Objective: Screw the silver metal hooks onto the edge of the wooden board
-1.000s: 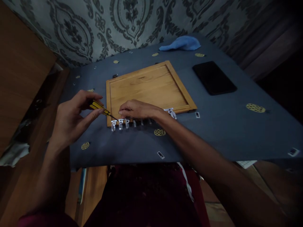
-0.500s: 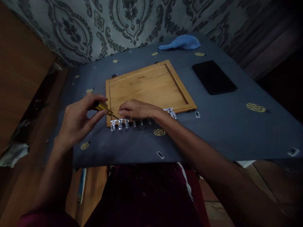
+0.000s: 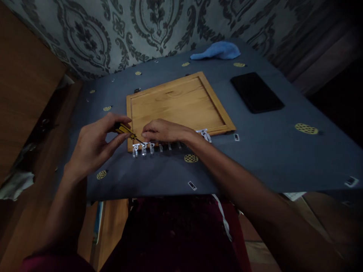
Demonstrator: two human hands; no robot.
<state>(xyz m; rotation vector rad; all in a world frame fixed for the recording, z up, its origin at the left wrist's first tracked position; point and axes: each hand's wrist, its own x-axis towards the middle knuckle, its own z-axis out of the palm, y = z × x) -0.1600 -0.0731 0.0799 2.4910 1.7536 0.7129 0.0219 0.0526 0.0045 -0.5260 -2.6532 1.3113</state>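
Observation:
My left hand (image 3: 95, 141) is closed around a screwdriver (image 3: 124, 130) with a yellow and black handle. Its thin shaft slants down to the right, and the tip meets the second metal hook (image 3: 144, 148) from the left. A row of several such hooks runs along the near edge of a framed wooden board (image 3: 176, 104). My right hand (image 3: 164, 130) lies over that edge, fingers bent and pressed together just behind the hooks; anything in its fingertips is hidden. Under the right wrist, another hook (image 3: 205, 135) shows near the board's right corner.
The board lies on a table with a dark grey-blue cloth (image 3: 269, 158). A black tablet-like slab (image 3: 256, 92) is to the right, a blue cloth (image 3: 218, 51) at the back by the patterned wall. A wooden cabinet (image 3: 25, 83) stands at the left.
My left hand and the screwdriver have shifted very slightly to the right and the handle has turned a little. My right hand and the board stay where they were.

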